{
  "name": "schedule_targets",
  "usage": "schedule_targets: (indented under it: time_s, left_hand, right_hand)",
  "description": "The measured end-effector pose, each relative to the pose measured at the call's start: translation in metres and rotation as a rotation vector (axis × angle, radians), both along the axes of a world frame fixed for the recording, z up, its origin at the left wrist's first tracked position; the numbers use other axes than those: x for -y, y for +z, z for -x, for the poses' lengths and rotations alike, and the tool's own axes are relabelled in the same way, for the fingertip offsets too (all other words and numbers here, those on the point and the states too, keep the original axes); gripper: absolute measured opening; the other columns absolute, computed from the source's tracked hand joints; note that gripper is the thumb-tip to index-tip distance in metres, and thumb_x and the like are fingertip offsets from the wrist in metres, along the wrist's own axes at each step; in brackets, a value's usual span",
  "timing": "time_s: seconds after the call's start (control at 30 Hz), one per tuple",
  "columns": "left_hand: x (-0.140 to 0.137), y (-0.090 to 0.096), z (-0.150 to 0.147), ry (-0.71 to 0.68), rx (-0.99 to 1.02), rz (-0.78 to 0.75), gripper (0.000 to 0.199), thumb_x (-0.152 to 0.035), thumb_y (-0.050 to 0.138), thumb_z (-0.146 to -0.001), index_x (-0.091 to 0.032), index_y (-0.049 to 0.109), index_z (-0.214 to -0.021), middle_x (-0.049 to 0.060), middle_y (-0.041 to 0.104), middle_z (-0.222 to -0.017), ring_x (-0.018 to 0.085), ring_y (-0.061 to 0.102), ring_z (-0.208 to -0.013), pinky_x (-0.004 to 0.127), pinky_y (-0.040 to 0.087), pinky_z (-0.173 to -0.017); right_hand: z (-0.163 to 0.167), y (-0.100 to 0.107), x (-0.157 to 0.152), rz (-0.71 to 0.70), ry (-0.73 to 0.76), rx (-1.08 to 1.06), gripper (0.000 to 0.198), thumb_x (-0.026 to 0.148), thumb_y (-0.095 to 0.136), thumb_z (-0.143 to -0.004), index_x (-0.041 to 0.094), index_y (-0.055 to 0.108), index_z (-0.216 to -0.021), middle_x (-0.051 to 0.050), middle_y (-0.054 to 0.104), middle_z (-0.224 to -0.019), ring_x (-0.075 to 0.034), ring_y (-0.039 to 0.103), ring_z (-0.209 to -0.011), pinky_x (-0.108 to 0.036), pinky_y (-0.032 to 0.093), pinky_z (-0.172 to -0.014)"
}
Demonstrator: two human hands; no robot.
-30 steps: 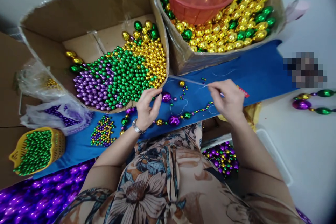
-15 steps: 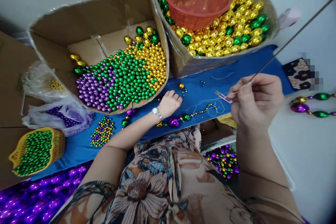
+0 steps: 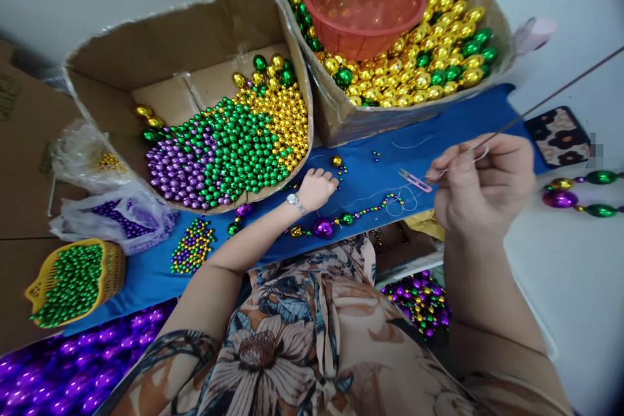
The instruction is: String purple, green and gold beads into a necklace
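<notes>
My right hand (image 3: 480,185) is closed in a pinch around a white thread (image 3: 480,155), which loops at the fingertips. From the same fingers a thin dark cord or rod (image 3: 550,101) runs straight to the upper right; its far end is out of view. Beside these fingers, pink thread snips (image 3: 414,181) lie on the blue cloth. My left hand (image 3: 316,190), with a wristwatch, rests on the cloth with its fingers curled under, next to a few loose beads (image 3: 342,172); anything inside is hidden. Just below lies a bead strand (image 3: 322,227) in purple, green and gold.
A cardboard box (image 3: 117,39) of sorted beads stands left. Another box (image 3: 336,123) holds large gold and green beads and a red basket (image 3: 361,32). A yellow basket (image 3: 114,270), bead bags (image 3: 136,218) and a flower-patterned phone (image 3: 558,136) lie around.
My right hand has shifted slightly right, and the dark line from it slants less steeply. The thread loop at its fingers shows more. My left hand stays nearly still; the view has moved a little.
</notes>
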State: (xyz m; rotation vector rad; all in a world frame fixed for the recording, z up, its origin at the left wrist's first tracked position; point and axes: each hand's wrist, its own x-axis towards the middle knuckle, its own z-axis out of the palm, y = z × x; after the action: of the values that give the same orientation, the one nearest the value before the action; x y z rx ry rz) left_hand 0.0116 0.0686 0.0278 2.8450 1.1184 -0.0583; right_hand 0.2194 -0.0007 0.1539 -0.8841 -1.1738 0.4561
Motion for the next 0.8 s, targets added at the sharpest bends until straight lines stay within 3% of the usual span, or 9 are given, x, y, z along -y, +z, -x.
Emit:
schedule_targets:
  time_s: [0.13, 0.3, 0.43, 0.53, 0.63, 0.8]
  left_hand:
    - [-0.004, 0.003, 0.003, 0.041, -0.033, 0.045, 0.026, -0.012, 0.043, -0.092, -0.014, 0.068, -0.099, 0.014, 0.066, -0.099, 0.027, 0.057, -0.098, 0.04, 0.037, -0.079]
    - [-0.005, -0.01, -0.001, 0.027, -0.044, 0.059, 0.03, -0.006, 0.041, -0.089, -0.014, 0.068, -0.098, 0.015, 0.066, -0.098, 0.028, 0.056, -0.101, 0.042, 0.038, -0.085]
    - [-0.013, -0.011, -0.003, 0.09, -0.021, 0.097, 0.026, -0.015, 0.043, -0.093, -0.015, 0.069, -0.098, 0.014, 0.066, -0.099, 0.027, 0.058, -0.101, 0.039, 0.041, -0.082]
    - [-0.025, -0.006, -0.006, 0.189, 0.1, 0.122, 0.032, -0.023, 0.038, -0.098, -0.015, 0.068, -0.107, 0.013, 0.065, -0.101, 0.024, 0.061, -0.096, 0.035, 0.044, -0.079]
    - [-0.04, 0.001, -0.015, 0.223, 0.182, 0.086, 0.036, -0.018, 0.034, -0.098, -0.014, 0.064, -0.119, 0.014, 0.063, -0.11, 0.024, 0.06, -0.099, 0.035, 0.046, -0.083]
    - [-0.059, 0.0, -0.042, 0.189, 0.072, 0.086, 0.038, -0.013, 0.041, -0.093, -0.015, 0.062, -0.124, 0.017, 0.057, -0.124, 0.029, 0.055, -0.11, 0.04, 0.049, -0.083]
  right_hand:
    - [-0.001, 0.006, -0.003, -0.102, -0.001, -0.009, 0.019, 0.026, 0.073, -0.085, 0.02, 0.056, -0.09, 0.005, 0.058, -0.081, -0.005, 0.061, -0.062, -0.017, 0.05, -0.046]
    - [-0.011, 0.018, -0.009, -0.191, -0.046, 0.029, 0.012, 0.022, 0.069, -0.089, 0.019, 0.057, -0.09, 0.005, 0.057, -0.079, -0.003, 0.061, -0.062, -0.017, 0.049, -0.046]
    - [-0.024, 0.025, -0.011, -0.241, -0.05, 0.05, 0.013, 0.022, 0.07, -0.087, 0.02, 0.06, -0.095, 0.005, 0.059, -0.083, -0.003, 0.06, -0.061, -0.017, 0.046, -0.043]
    - [-0.029, 0.025, -0.005, -0.25, -0.033, 0.064, 0.014, 0.022, 0.07, -0.087, 0.02, 0.062, -0.098, 0.005, 0.058, -0.082, -0.003, 0.059, -0.06, -0.018, 0.045, -0.042]
    - [-0.027, 0.022, 0.002, -0.241, -0.023, 0.055, 0.014, 0.021, 0.069, -0.088, 0.022, 0.063, -0.1, 0.006, 0.057, -0.081, -0.003, 0.058, -0.061, -0.018, 0.046, -0.043]
    - [-0.013, 0.016, 0.008, -0.18, 0.0, 0.033, 0.01, 0.016, 0.066, -0.09, 0.019, 0.062, -0.099, 0.004, 0.057, -0.083, -0.004, 0.061, -0.064, -0.017, 0.048, -0.045]
